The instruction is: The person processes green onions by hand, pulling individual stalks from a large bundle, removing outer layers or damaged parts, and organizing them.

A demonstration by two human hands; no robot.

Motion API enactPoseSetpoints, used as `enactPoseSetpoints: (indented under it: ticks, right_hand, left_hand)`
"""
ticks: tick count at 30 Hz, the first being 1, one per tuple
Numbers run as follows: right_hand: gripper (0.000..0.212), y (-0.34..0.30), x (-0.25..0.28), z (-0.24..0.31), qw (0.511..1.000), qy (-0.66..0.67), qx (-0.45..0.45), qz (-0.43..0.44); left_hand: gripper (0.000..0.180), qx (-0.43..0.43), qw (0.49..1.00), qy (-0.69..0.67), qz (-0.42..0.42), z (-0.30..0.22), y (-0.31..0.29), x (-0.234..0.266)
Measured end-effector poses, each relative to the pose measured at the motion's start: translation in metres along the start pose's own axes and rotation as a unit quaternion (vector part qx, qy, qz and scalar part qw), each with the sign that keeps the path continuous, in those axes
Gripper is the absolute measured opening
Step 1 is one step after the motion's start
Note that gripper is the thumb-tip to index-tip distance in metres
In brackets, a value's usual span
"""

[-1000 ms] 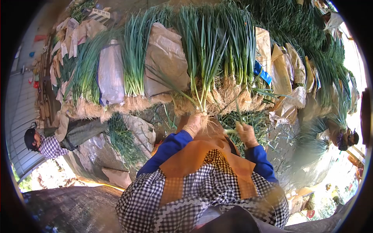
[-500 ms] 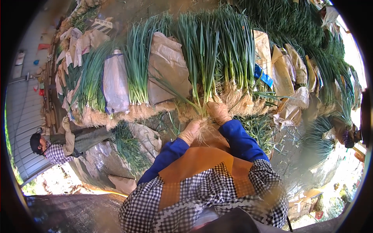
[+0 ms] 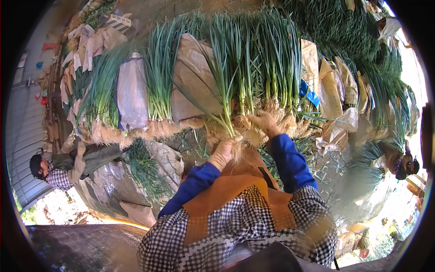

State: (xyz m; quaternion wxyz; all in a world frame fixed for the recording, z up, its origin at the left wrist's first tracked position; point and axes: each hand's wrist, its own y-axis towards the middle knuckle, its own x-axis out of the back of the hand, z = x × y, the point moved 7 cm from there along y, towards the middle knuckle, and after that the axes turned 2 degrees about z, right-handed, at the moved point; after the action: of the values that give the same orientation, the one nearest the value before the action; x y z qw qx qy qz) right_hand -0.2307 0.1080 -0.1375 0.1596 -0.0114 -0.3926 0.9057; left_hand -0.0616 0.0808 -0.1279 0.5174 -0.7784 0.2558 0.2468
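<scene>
My left hand [image 3: 223, 153] is closed round the root end of a few stalks of green garlic [image 3: 227, 122], long green leaves fanning up and away, pale fibrous roots hanging below the fist. To its right, my right hand [image 3: 265, 123] is apart from those stalks. Its fingers point left into the root ends of the green garlic row [image 3: 248, 86] in front of me; whether they grip a stalk is hard to see. Tan roots [image 3: 276, 111] of that row lie just beyond the right hand.
Upright sacks [image 3: 192, 77] divide the bundles; a blue plastic piece [image 3: 309, 94] sits on the right. Cut leaves [image 3: 144, 170] lie on the floor to my left. One person [image 3: 56, 170] works at the left, another [image 3: 403, 165] at the far right. More greens [image 3: 335, 27] stand behind.
My right hand has let go of the held stalks and moved up and right to the row. My left hand keeps its hold, and the stalks now lean further left.
</scene>
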Motion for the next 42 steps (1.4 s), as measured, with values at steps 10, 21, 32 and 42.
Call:
enactPoseSetpoints:
  ticks: [10, 21, 32, 42]
  right_hand:
    - [0.043, -0.006, -0.012, -0.03, 0.981, -0.083, 0.041, -0.17]
    - [0.053, -0.095, 0.067, -0.142, 0.844, -0.527, -0.094, 0.036]
    - [0.031, 0.0, -0.028, -0.046, 0.922, 0.377, 0.08, -0.038]
    - [0.025, -0.029, -0.04, -0.066, 0.9, 0.398, 0.15, 0.095]
  left_hand:
    - [0.02, 0.115, 0.99, 0.049, -0.063, 0.07, 0.015, 0.022]
    - [0.025, 0.097, 0.994, -0.018, -0.046, 0.037, 0.004, 0.023]
    - [0.017, 0.075, 0.997, -0.006, 0.0, 0.046, 0.001, 0.024]
    - [0.02, 0.013, 0.991, 0.072, -0.116, 0.048, 0.024, 0.059]
